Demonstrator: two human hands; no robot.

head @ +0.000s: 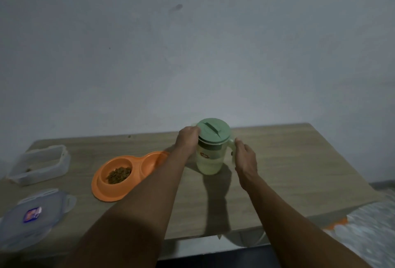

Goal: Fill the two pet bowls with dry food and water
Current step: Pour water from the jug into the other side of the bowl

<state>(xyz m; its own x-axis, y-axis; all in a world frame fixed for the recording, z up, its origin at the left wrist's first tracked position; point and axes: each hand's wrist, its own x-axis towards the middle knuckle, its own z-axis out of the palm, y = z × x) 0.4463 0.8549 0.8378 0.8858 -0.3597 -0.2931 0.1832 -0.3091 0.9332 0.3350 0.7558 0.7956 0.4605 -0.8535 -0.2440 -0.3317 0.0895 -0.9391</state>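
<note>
An orange double pet bowl (100, 188) lies left of centre on the wooden table (288, 173). Its near bowl holds brown dry food (119, 174); the far bowl (152, 162) is partly hidden behind my left forearm. A translucent pitcher (208, 161) with a green lid (213, 131) stands upright at the table's middle. My left hand (188, 137) grips the left rim of the lid. My right hand (245, 156) curls round the pitcher's handle on the right.
A clear food container (39, 164) stands open at the far left, with its clear lid (32, 214) lying at the near left edge. A pale wall rises right behind the table. The table's right edge drops to a patterned floor (367, 229).
</note>
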